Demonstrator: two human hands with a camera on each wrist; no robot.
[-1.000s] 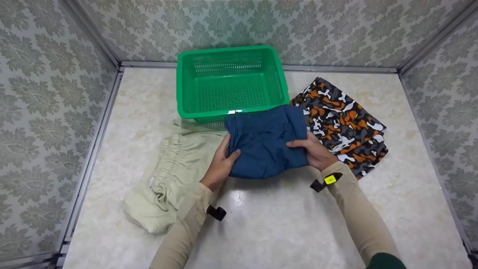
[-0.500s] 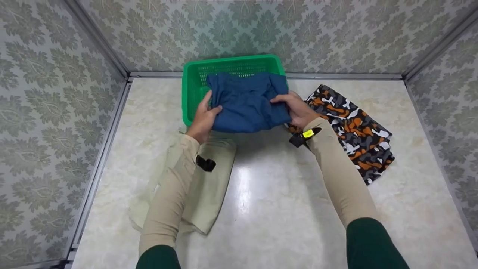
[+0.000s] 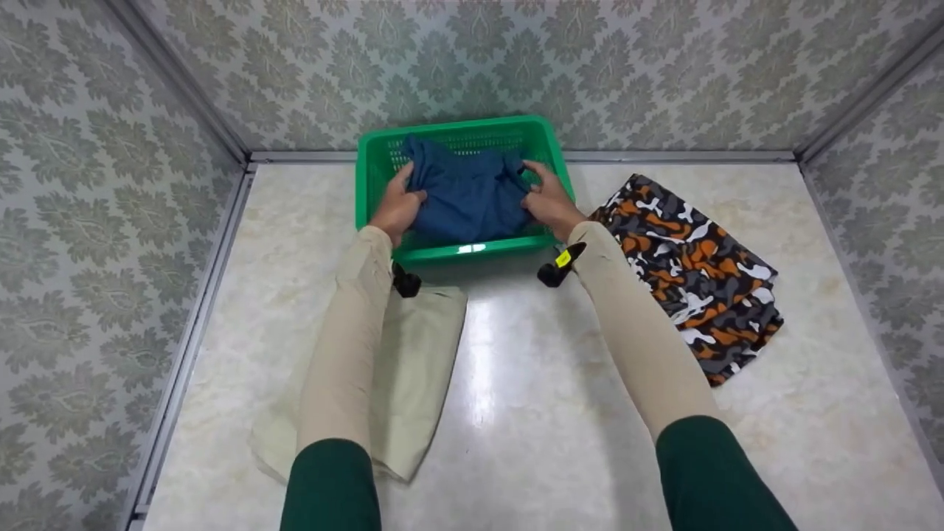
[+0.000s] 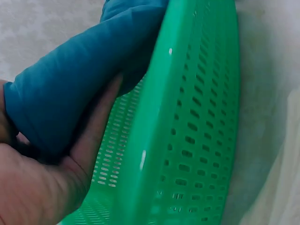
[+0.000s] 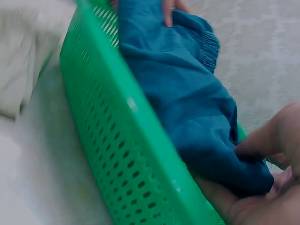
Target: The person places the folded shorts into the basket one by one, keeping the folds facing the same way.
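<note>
A folded blue garment with a gathered elastic waistband, likely shorts or trousers [image 3: 468,195], is held between both hands within the rim of the green plastic basket [image 3: 472,251]. My left hand [image 3: 397,206] grips its left side, thumb on top and fingers underneath; the left wrist view shows the blue cloth [image 4: 70,79] wrapped over those fingers beside the basket wall [image 4: 197,117]. On the other side my right hand [image 3: 549,199] pinches the right edge. In the right wrist view the cloth [image 5: 187,103] sags along the basket's rim, its waistband facing the far side.
Pale green elastic-waist trousers [image 3: 413,383] lie at the left, partly under my left forearm. Folded camouflage cloth in orange, black, grey and white [image 3: 693,273] lies to the right. Patterned wall panels [image 3: 479,66] close in the back and sides; the basket stands near the back wall.
Both hands have carried the blue garment forward from in front of the basket, over its front rim and down into it. The garment now sags between the hands, which are closer together.
</note>
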